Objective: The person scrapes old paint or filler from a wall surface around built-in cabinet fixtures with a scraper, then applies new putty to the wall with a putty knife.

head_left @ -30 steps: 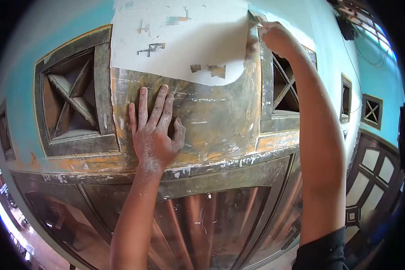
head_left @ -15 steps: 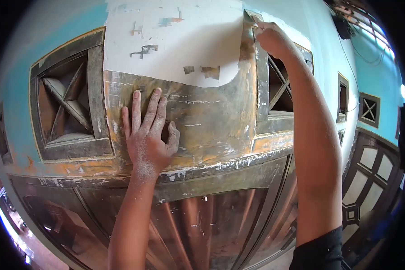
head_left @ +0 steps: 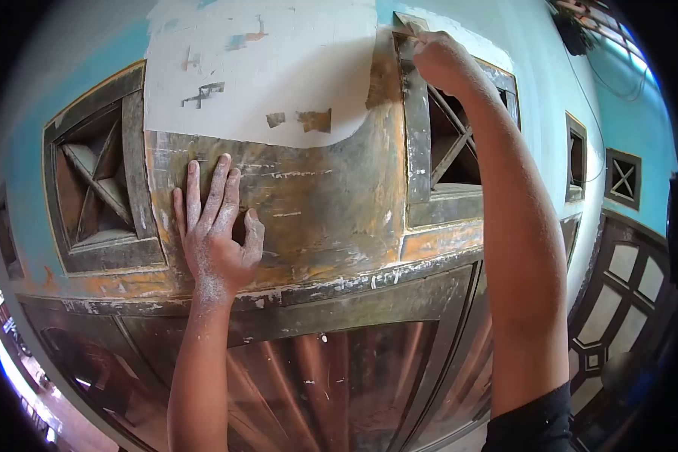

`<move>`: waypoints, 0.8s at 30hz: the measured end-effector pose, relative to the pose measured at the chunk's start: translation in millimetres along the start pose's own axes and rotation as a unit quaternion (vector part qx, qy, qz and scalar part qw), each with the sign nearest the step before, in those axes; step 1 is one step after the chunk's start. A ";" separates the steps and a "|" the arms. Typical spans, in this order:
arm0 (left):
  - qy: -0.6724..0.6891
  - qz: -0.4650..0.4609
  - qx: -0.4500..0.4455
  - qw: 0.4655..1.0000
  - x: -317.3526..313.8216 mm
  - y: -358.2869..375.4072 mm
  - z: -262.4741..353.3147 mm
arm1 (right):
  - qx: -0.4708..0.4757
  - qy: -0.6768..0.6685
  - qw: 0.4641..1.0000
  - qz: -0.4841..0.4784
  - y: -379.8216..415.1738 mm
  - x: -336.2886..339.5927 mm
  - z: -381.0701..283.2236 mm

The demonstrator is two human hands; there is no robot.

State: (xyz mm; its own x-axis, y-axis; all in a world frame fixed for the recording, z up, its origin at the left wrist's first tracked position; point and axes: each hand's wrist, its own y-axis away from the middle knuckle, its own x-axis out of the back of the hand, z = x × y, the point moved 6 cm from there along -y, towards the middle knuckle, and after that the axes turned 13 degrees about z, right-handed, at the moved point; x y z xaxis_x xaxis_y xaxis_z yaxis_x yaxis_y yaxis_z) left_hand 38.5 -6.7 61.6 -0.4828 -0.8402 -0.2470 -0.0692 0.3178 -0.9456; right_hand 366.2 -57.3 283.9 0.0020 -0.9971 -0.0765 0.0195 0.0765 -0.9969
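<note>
My left hand [head_left: 220, 233], dusted white, lies flat with spread fingers on the bare brown wall panel [head_left: 331, 203], just under a white-coated patch [head_left: 301, 60]. Up at the top, my right hand [head_left: 448, 64] is closed around a scraper, probably a putty knife [head_left: 412, 22]. Its flat blade rests by the top left corner of the right-hand vent frame [head_left: 418, 143]; the handle is mostly hidden by my fingers. Several brown gaps show through the white coat.
Another vent [head_left: 102, 169] with crossed slats is set in the turquoise wall at left. Below runs a paint-flecked wooden ledge [head_left: 339, 286] above dark glazed panels [head_left: 331, 377]. A panelled door [head_left: 618, 301] stands at far right, and cables [head_left: 580, 90] hang down that wall.
The view has shifted, so the wall appears further left. My right hand has moved the putty knife rightward along the wall, from the white patch's edge to the vent frame's corner. My left hand stays put.
</note>
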 end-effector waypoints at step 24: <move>-0.004 -0.012 0.007 1.000 -0.4 0.7 -0.8 | -0.022 -0.041 0.998 -0.035 10.2 -6.2 36.1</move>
State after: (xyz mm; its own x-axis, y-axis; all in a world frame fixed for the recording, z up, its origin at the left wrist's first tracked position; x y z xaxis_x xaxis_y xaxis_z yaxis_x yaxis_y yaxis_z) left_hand 37.9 -5.8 61.2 -0.4734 -0.8513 -0.2263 -0.0691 0.2921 -0.9539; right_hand 402.4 -50.3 274.9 0.0836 -0.9965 -0.0074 -0.0222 0.0056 -0.9997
